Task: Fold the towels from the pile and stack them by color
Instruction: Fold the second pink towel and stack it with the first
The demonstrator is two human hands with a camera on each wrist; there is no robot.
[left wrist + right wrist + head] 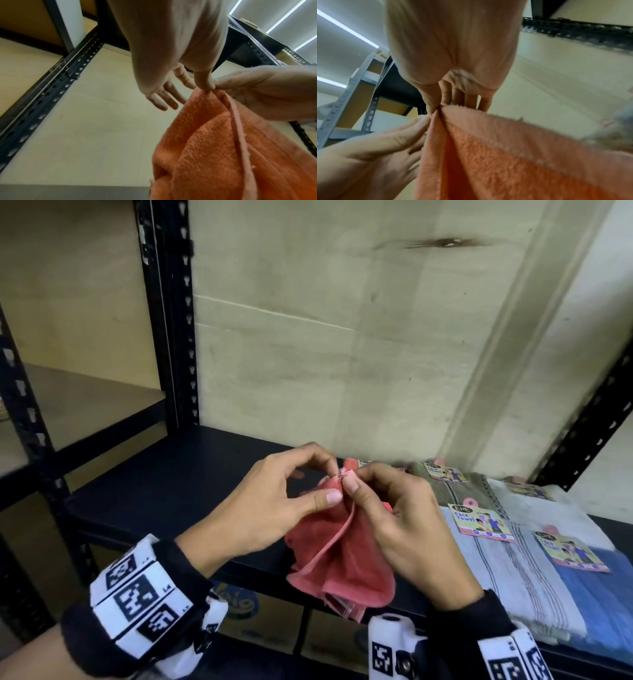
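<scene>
Coral terry, the pink towel (337, 556) hangs unfolded over the shelf (191, 474) front edge, my left hand (274, 501) and right hand (394, 525) both pinching its top corner. Striped towels (527, 570) at the shelf's right look folded; I judge this fold barely begun.

**Black metal shelving against a pale board wall**

A pale beige board wall (342, 344) fills the space behind the rack; a dark smudge (442, 242) marks it near the top, and a faint light seam crosses it.

A black perforated steel upright (178, 313) rises at the left, with a second slotted post (596, 426) leaning in at the right edge. Between them runs a dark blue-black shelf board (178, 484).

To the left sits a neighbouring bay with a light wooden shelf board (92, 402).

In the left wrist view, bright white ceiling light strips (283, 17) run in parallel lines above the rack.
</scene>
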